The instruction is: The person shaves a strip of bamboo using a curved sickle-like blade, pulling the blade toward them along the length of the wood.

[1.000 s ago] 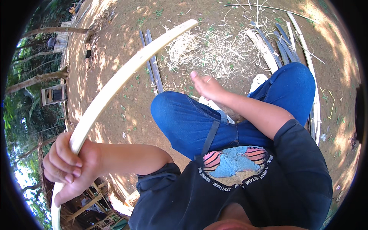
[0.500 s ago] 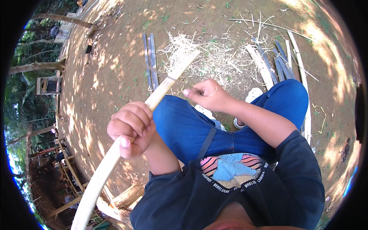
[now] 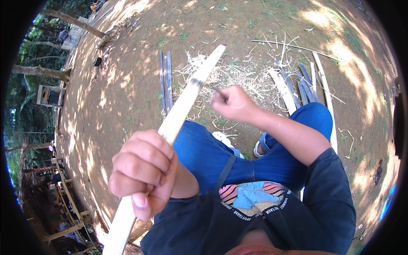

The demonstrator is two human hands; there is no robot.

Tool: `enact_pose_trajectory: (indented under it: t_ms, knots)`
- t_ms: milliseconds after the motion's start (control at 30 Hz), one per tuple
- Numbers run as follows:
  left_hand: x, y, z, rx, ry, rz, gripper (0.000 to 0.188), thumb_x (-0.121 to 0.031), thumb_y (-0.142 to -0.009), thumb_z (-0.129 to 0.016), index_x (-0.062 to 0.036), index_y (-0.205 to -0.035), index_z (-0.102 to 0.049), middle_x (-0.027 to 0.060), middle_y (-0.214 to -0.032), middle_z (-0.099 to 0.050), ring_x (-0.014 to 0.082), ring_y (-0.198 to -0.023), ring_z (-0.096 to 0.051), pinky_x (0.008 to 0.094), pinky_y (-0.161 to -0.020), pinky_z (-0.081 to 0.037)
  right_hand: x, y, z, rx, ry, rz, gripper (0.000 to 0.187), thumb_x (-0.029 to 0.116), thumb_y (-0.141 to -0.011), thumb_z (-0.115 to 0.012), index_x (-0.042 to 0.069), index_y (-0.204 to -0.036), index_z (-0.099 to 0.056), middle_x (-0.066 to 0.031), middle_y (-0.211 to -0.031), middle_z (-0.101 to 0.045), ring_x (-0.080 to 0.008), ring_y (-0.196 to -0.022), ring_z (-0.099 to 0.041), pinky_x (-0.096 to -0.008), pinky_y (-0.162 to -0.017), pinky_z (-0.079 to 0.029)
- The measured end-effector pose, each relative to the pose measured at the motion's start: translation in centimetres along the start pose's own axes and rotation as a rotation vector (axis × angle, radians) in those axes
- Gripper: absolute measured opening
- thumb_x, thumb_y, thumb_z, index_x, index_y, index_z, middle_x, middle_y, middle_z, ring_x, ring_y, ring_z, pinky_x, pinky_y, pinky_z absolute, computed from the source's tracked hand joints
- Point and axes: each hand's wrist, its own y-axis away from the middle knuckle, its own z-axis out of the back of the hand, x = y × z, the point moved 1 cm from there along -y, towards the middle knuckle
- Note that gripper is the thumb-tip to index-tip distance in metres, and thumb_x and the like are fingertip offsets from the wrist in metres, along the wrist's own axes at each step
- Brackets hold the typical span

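Note:
My left hand (image 3: 144,170) is wrapped round a long pale bamboo strip (image 3: 182,108), which slants from the lower left up to the middle. A dark node band crosses the strip near its far end. My right hand (image 3: 233,104) is closed in a fist to the right of the strip, apart from it. Out of that fist pokes a dark slim tool (image 3: 222,93), apparently a knife; most of it is hidden or smeared by motion. Below both hands are my bent knees in blue jeans (image 3: 204,148).
Pale curled shavings (image 3: 242,78) cover the ground ahead. Two dark strips (image 3: 165,80) lie left of them. To the right are dark and pale strips (image 3: 284,91) and a long pale strip (image 3: 324,85). Wooden posts (image 3: 74,23) and a timber structure (image 3: 68,199) stand far left.
My left hand has come lower and nearer, and the bamboo strip now stands steeper. My right hand has shifted slightly right, with the dark tool away from the strip.

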Motion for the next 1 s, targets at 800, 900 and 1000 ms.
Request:
enact_pose_trajectory:
  t_ms: [800,900,1000]
  knots:
    - [-0.8,-1.1,3.3,-0.172,0.127,0.172,0.029,-0.018,-0.081,-0.055,-0.0170,-0.061,-0.035,-0.0044,-0.047,-0.041,0.0040,-0.035,-0.039,0.0175,-0.035,-0.036,-7.6,-1.5,4.5,-0.104,0.385,-0.211,0.023,0.019,-0.080,-0.061,0.002,-0.063,-0.060,-0.0105,-0.053,-0.058,-0.0189,-0.047,-0.054,-0.0368,-0.050,-0.042]
    - [-0.4,-0.8,4.3,-0.221,0.061,0.148,0.028,-0.017,-0.081,-0.055,-0.0169,-0.060,-0.035,-0.0047,-0.047,-0.040,0.0041,-0.034,-0.038,0.0179,-0.035,-0.035,-4.7,-0.1,1.4,0.013,0.331,-0.125,0.024,0.020,-0.080,-0.060,0.003,-0.064,-0.061,-0.0111,-0.055,-0.058,-0.0205,-0.048,-0.055,-0.0376,-0.052,-0.043]
    - [-0.7,-1.7,4.1,-0.235,0.114,0.145,0.027,-0.017,-0.078,-0.055,-0.0170,-0.060,-0.036,-0.0053,-0.046,-0.040,0.0044,-0.034,-0.037,0.0181,-0.034,-0.035,-4.8,0.2,2.4,-0.032,0.295,-0.128,0.023,0.020,-0.080,-0.060,0.002,-0.065,-0.061,-0.0129,-0.057,-0.060,-0.0213,-0.049,-0.056,-0.0378,-0.053,-0.044]
